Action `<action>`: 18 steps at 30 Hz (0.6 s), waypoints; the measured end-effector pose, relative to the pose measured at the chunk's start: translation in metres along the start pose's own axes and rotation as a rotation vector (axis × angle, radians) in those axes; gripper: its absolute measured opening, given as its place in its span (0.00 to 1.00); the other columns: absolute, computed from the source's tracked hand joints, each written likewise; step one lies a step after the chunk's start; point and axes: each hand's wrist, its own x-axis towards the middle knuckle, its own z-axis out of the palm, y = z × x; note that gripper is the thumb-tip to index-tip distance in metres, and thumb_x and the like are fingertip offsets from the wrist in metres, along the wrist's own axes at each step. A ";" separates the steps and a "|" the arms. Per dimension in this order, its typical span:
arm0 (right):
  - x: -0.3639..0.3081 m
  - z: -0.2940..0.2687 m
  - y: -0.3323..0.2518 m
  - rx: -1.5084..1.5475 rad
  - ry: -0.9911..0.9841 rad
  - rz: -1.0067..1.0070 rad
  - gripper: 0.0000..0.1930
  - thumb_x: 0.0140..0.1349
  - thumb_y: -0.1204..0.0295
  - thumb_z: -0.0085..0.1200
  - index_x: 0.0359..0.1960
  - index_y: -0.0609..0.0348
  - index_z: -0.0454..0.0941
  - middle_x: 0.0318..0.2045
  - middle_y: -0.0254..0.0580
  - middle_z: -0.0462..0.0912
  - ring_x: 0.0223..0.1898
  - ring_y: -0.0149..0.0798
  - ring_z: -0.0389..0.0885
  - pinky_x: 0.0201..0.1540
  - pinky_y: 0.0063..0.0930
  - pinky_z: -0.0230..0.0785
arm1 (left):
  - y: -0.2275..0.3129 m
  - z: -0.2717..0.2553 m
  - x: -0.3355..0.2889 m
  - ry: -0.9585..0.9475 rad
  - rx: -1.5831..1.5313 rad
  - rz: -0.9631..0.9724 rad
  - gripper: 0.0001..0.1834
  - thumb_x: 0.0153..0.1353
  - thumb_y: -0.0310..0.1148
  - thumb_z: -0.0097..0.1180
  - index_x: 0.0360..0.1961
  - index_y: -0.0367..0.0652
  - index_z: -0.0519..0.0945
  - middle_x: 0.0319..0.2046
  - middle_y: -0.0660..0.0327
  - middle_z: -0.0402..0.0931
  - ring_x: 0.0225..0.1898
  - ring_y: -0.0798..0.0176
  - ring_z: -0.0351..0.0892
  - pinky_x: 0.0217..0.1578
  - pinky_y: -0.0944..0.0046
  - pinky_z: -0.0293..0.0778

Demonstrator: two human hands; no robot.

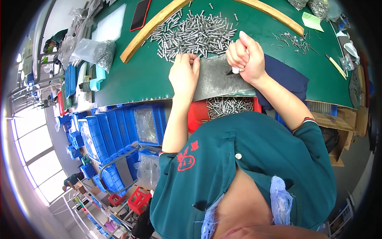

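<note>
A large heap of small silvery metal pins (195,34) lies on the green tabletop (131,79). At the heap's near edge is my left hand (185,73), its fingers curled and pinched together; whatever they hold, if anything, is hidden. To the right, my right hand (248,57) is closed in a fist, thumb up, round a small tool (236,71) with a white part and a dark pointed tip; most of it is covered by the fingers. Below both hands a grey worn sheet (217,81) lies at the table's front edge. Under that edge, a red basket (195,115) holds more pins.
Wooden strips (153,30) border the heap. A red-edged phone (141,15) lies at the back left, near a bag of parts (95,53). On the right are scattered pins (294,42), a yellow-handled knife (337,67) and dark blue cloth (286,81). Blue crates (119,127) stand lower left.
</note>
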 end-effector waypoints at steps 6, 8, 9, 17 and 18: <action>-0.003 0.000 0.001 -0.001 -0.024 0.022 0.26 0.65 0.62 0.33 0.06 0.53 0.52 0.05 0.31 0.55 0.08 0.25 0.49 0.11 0.19 0.43 | 0.030 -0.005 -0.039 -0.222 -0.257 0.099 0.05 0.49 0.31 0.58 0.24 0.44 0.74 0.23 0.63 0.70 0.24 0.61 0.73 0.28 0.64 0.67; -0.004 0.003 0.001 -0.045 -0.028 0.034 0.27 0.65 0.62 0.34 0.06 0.53 0.52 0.05 0.30 0.55 0.08 0.25 0.49 0.11 0.19 0.43 | 0.028 0.001 -0.042 -0.164 -0.263 0.129 0.06 0.49 0.30 0.58 0.24 0.44 0.73 0.23 0.64 0.70 0.24 0.62 0.72 0.28 0.64 0.66; -0.005 0.003 0.000 -0.046 -0.024 0.033 0.27 0.65 0.62 0.34 0.06 0.53 0.52 0.05 0.30 0.54 0.08 0.25 0.49 0.11 0.19 0.43 | 0.028 0.001 -0.043 -0.172 -0.271 0.104 0.06 0.49 0.30 0.58 0.23 0.44 0.73 0.23 0.64 0.70 0.24 0.62 0.72 0.28 0.64 0.66; -0.004 0.003 -0.003 0.012 0.010 -0.002 0.27 0.65 0.63 0.31 0.05 0.52 0.51 0.04 0.30 0.54 0.07 0.25 0.48 0.11 0.20 0.43 | 0.029 0.001 -0.043 -0.204 -0.288 0.062 0.06 0.49 0.30 0.58 0.23 0.44 0.73 0.23 0.63 0.70 0.24 0.62 0.72 0.27 0.63 0.65; -0.003 0.004 -0.003 0.003 0.042 0.005 0.27 0.66 0.63 0.28 0.04 0.51 0.50 0.04 0.30 0.52 0.07 0.25 0.46 0.11 0.19 0.44 | 0.029 0.002 -0.043 -0.203 -0.287 0.060 0.06 0.49 0.30 0.58 0.23 0.44 0.73 0.23 0.63 0.70 0.24 0.61 0.72 0.27 0.63 0.66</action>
